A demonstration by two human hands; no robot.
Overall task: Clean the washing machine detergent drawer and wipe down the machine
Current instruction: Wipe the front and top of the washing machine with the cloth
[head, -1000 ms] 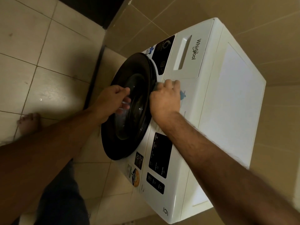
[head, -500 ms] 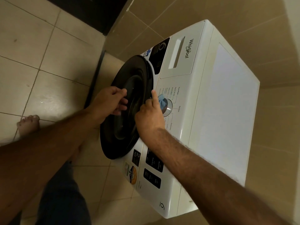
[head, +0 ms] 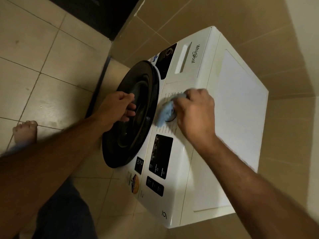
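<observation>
2 hands at work: right hand (head: 193,111) clamps a blue cloth (head: 164,112) on the washing machine (head: 238,107) dial; left hand (head: 117,107) grips the door (head: 133,94). Wiping underway; detergent drawer (head: 185,62), near the front's top corner, looks unopened.

White machine (head: 240,107) w/ black door (head: 138,100); blue cloth (head: 164,112).

The detergent drawer (head: 185,63) at the washing machine's (head: 240,118) far front corner reads "Whirlpool", a black sticker (head: 140,165) beside the door's near edge reads "2" and "10", and the near front corner bears "6".
</observation>
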